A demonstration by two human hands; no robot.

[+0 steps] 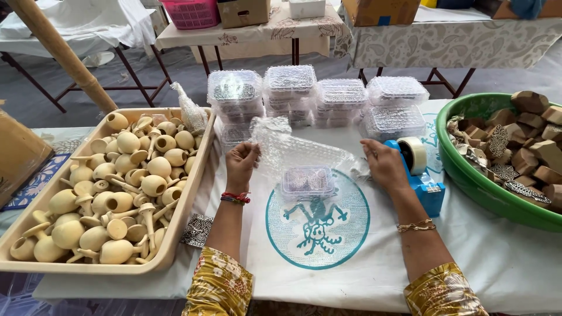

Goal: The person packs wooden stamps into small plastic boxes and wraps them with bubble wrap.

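Small clear plastic box [307, 181], light, rigid, crushable, lying under soft slippery bubble wrap [293, 149] left of the blue tape dispenser [422, 175]; left hand [241, 164] pinching the wrap's edge, right hand [385, 165] pressing it flat; best gripped by the box's sides.

You are at a craft packing stall. Folding tables [281, 32], tray of wooden handles [111, 181], basin of carved blocks [515, 152], stacked clear boxes [316, 96].
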